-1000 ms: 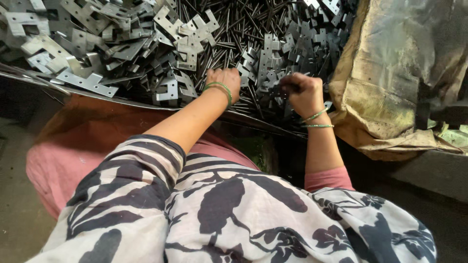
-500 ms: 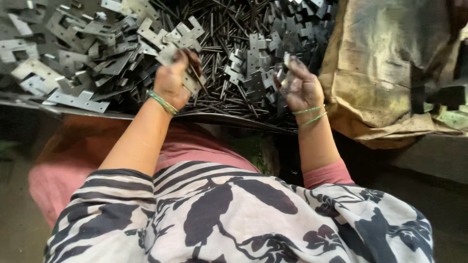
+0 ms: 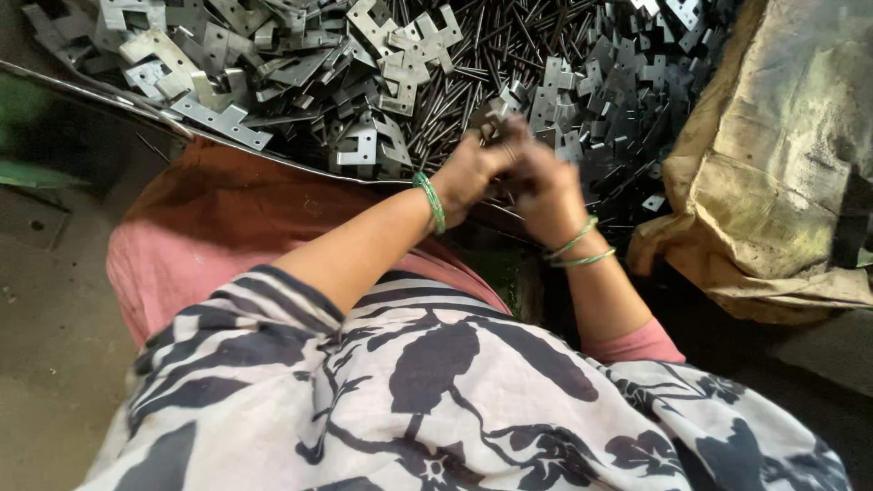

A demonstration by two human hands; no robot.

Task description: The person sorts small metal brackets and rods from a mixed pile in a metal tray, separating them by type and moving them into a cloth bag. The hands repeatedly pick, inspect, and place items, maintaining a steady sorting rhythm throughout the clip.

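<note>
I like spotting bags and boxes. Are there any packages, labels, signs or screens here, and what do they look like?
Sack: the only package, at the right beside the pile of metal pieces; big, slumped, crumpled, dirty tan-yellow with dark stains.
Labels, signs, screens: none in view.

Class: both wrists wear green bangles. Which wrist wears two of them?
The right hand's wrist: two thin green bangles sit there, slightly apart. The left hand's wrist carries only one bangle.
</note>
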